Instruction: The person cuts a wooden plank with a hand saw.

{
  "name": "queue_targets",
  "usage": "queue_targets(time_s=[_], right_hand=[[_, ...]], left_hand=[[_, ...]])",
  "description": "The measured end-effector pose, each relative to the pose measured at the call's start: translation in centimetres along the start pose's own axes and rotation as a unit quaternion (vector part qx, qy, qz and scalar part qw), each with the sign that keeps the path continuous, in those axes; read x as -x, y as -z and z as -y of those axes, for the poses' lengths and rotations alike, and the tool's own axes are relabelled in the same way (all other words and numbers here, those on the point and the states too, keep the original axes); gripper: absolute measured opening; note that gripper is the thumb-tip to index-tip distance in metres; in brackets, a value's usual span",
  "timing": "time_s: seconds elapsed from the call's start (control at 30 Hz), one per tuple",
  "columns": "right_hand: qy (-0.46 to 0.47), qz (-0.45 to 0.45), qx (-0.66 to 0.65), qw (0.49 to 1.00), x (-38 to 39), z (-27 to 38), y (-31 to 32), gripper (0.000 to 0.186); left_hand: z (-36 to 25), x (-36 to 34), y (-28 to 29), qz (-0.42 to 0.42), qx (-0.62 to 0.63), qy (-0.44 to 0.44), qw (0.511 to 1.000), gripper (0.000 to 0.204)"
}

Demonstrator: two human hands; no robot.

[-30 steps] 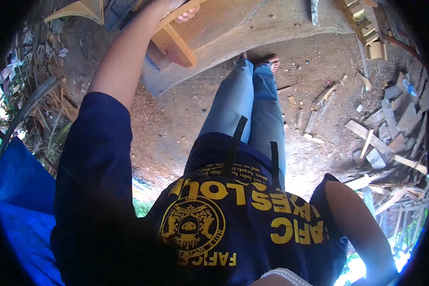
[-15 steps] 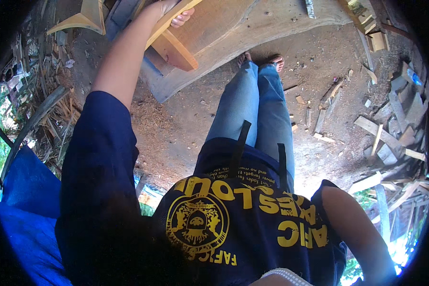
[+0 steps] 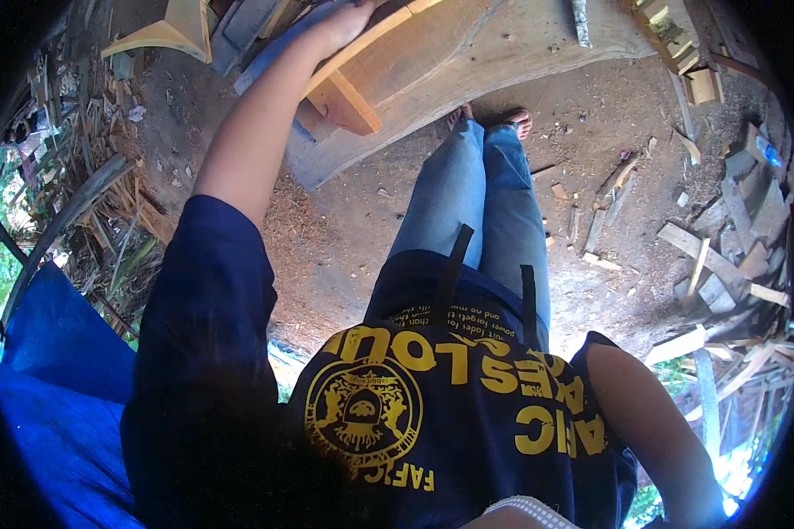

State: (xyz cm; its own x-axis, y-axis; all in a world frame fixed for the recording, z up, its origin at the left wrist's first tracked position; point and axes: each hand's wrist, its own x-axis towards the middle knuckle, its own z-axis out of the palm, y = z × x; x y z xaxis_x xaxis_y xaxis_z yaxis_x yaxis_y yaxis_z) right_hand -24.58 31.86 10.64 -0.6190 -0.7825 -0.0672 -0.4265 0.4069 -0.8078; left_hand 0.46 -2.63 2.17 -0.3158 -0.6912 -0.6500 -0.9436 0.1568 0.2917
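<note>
My left arm reaches up to the top of the head view. There my left hand (image 3: 346,26) lies against the outer side of a narrow wooden board (image 3: 375,42); its fingers are mostly hidden, so I cannot tell whether they grip it. A short wooden crosspiece (image 3: 348,103) meets this board at an angle, forming part of a light-coloured wooden piece. It rests on a thick, broad wooden slab (image 3: 468,84) with an irregular edge. At lower right only my right upper arm shows; my right hand is out of view.
Another angled wooden piece (image 3: 172,37) stands at upper left. Scrap sticks (image 3: 79,150) pile up on the left, with a blue tarp (image 3: 62,353) below. Offcuts (image 3: 723,238) litter the dirt floor (image 3: 344,212) on the right. A thin strip (image 3: 580,22) lies on the slab.
My left hand's fingers, seen wrapped over the board's edge before, no longer show on its near side. The hand now sits on the far side. The whole view has shifted slightly.
</note>
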Motion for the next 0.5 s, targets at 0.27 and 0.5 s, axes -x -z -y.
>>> queue_targets(time_s=[0.27, 0.5], right_hand=[[0.141, 0.038, 0.116, 0.982, -6.1, 5.2, -2.3, 0.032], [-0.056, 0.245, 0.112, 0.962, -8.2, 6.1, -23.9, 0.036]], left_hand=[[3.3, -1.3, -3.8, -0.091, -0.05, 0.075, 0.992, 0.056], [2.9, -0.9, -3.3, -0.143, -0.059, 0.082, 0.985, 0.049]])
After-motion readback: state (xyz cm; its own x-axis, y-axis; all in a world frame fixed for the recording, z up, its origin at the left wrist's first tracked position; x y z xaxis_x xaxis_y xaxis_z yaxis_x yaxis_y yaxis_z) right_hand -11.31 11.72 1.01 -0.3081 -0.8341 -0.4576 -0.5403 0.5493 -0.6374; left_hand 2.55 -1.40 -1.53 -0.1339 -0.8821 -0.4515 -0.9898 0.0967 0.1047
